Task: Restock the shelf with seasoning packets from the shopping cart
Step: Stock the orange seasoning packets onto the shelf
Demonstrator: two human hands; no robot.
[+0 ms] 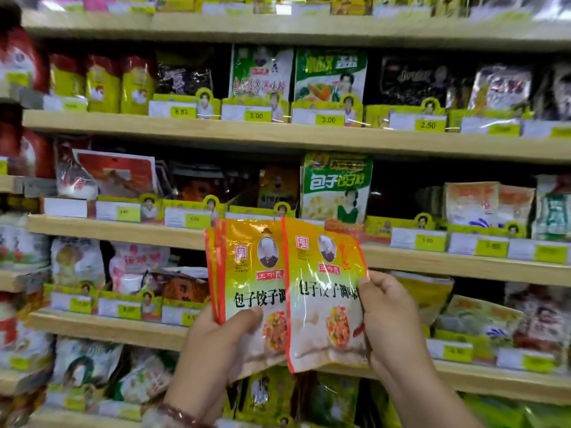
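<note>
A: What did the hands hold at that moment?

B: The left hand (216, 341) gripped a small stack of orange-and-yellow seasoning packets (247, 273), with the thumb pressed across the front one. The right hand (389, 316) pinched one more packet of the same kind (324, 298) by its right edge. This single packet overlapped the stack a little, and both were raised in front of the wooden shelf (278, 137).

A: Where should they have gone, in your opinion?

B: I judged that the matching slot was on the shelf level just behind the packets. There, a dim packet with a similar orange front (278, 186) stood left of the tall green dumpling-seasoning packet (336, 189). The print was too blurred to be sure of it.

A: How could the step be done well?

B: The single packet should have been separated fully from the stack first, so it would not drag the others. Then it was better to set it upright, face forward, behind the yellow price tags (256, 114), without pushing down the green neighbour. The left hand needed a firm hold, because the glossy film looked slippery.

A: And the shopping cart?

B: It was not in view.
</note>
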